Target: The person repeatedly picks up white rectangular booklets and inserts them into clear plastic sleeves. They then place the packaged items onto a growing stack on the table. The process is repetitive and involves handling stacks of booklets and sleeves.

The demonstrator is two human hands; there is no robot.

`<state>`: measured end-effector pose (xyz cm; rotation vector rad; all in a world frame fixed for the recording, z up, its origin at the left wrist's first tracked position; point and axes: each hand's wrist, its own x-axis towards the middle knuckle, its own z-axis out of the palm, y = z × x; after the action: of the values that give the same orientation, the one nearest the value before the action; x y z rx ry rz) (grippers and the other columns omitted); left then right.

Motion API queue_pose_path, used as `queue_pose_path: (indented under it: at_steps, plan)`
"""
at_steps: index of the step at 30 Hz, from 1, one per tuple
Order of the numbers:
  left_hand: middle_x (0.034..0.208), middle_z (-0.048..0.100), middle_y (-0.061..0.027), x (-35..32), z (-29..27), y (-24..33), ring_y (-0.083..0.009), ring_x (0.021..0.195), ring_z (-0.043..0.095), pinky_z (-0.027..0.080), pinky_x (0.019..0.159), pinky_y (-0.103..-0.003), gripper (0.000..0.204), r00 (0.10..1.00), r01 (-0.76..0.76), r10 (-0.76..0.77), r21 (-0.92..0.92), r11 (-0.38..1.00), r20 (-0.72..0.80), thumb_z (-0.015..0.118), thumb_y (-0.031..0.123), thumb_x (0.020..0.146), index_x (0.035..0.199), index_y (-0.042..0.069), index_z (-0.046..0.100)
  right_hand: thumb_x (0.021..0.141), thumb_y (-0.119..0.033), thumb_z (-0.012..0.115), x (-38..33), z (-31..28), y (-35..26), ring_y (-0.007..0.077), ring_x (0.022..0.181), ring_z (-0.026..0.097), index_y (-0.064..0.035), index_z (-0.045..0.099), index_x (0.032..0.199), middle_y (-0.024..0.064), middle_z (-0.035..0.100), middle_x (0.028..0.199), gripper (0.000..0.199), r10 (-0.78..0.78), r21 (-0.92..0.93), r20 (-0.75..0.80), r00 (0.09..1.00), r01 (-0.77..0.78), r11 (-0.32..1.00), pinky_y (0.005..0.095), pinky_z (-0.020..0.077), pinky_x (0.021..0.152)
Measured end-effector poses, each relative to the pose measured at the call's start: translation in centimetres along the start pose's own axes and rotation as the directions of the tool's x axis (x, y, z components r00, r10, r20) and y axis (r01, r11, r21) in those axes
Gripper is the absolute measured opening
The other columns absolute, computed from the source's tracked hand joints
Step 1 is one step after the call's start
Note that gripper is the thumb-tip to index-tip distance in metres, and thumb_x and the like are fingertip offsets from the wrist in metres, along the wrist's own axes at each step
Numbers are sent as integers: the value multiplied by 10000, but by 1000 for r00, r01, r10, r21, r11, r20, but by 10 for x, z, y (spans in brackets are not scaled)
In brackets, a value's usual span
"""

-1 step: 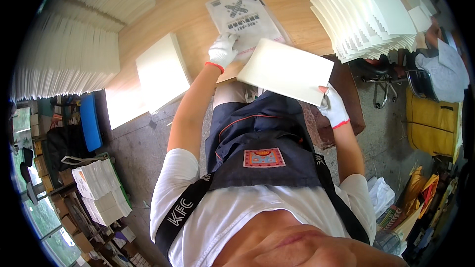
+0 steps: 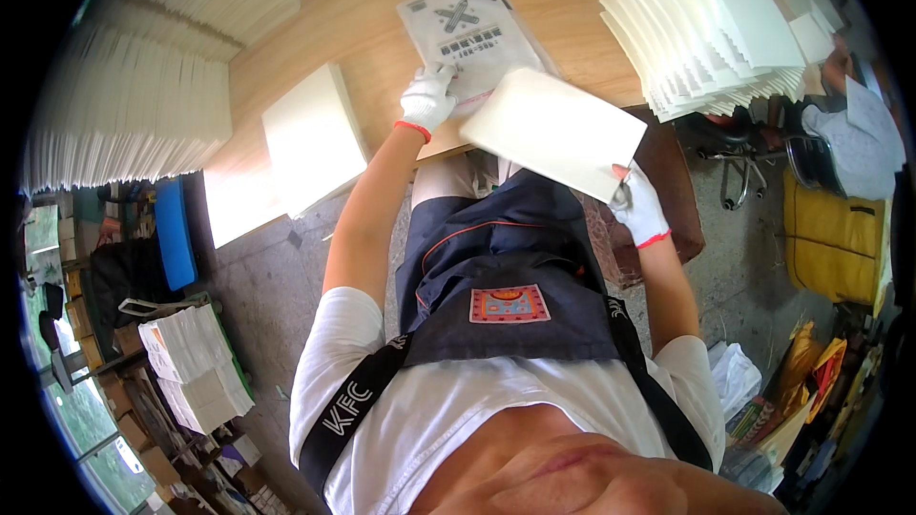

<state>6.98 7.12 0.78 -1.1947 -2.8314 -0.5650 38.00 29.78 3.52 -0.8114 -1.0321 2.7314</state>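
Observation:
My right hand (image 2: 638,203), in a white glove with a red cuff, grips the lower right corner of a cream-white paper pad (image 2: 563,132). The thumb lies on top of the pad and the other fingers are under it. The pad is held tilted above my lap at the table's front edge, its upper left part over the near end of a printed translucent plastic bag (image 2: 468,29). My left hand (image 2: 427,97), gloved likewise, has its curled fingers closed on the bag's left near edge. The bag lies on the wooden table.
Left of the bag lies a white paper stack (image 2: 313,138). Tall rows of paper (image 2: 124,114) line the table's left side, and a fanned pile of white pads (image 2: 701,29) stands at the right. A wheeled chair (image 2: 735,157) and a yellow sack (image 2: 830,238) are beyond the right side.
The pad and my right hand have shifted very slightly upward in the picture, and the pad's tilt differs a little. My left hand stays on the bag's edge.

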Motion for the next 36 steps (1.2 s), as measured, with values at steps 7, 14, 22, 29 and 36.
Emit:
queue_pose_path:
  at_steps: [7, 14, 22, 29, 36]
  plan:
    - [807, 557, -84, 2, -7, -14, -230, 669, 556, 468, 637, -328, 301, 997, 8, -43, -491, 871, -60, 543, 10, 707, 988, 102, 597, 922, -114, 456, 21, 16, 49, 107, 481, 540, -114, 516, 1030, 15, 591, 810, 124, 187, 392, -80, 979, -142, 909, 188, 444, 390]
    - [875, 578, -86, -27, -27, 23, -170, 712, 564, 472, 665, -277, 407, 977, -57, -33, -409, 911, -210, 472, -93, 710, 1069, 79, 555, 921, -96, 454, 12, 55, 74, 153, 554, 552, -101, 458, 1109, 55, 557, 812, 188, 25, 324, -79, 997, 2, 946, 242, 440, 439]
    - [860, 618, -98, -56, 42, 70, -155, 674, 603, 513, 596, -260, 338, 674, 124, -733, -992, -3, 87, 526, 45, 847, 1180, 37, 472, 921, -131, 462, -19, 74, 72, 183, 610, 609, -49, 429, 1116, 102, 573, 821, 214, -20, 127, 76, 997, 10, 992, 295, 522, 505]
    - [870, 655, -121, -85, 28, 92, -198, 717, 642, 540, 601, -310, 262, 787, 472, -517, -868, 154, 336, 535, 206, 883, 999, -25, 580, 941, -129, 435, -20, 79, 76, 204, 672, 636, -53, 425, 1157, 110, 585, 883, 229, 33, 0, 36, 999, -33, 999, 289, 540, 530]
    - [870, 651, -107, -153, 125, 103, -206, 724, 643, 534, 606, -302, 231, 747, 79, -601, -936, -344, 284, 579, 131, 844, 1028, -7, 592, 907, -103, 498, 38, 78, 130, 230, 828, 621, -33, 468, 1086, 93, 558, 960, 194, 195, 39, -171, 966, -191, 981, 398, 584, 685]
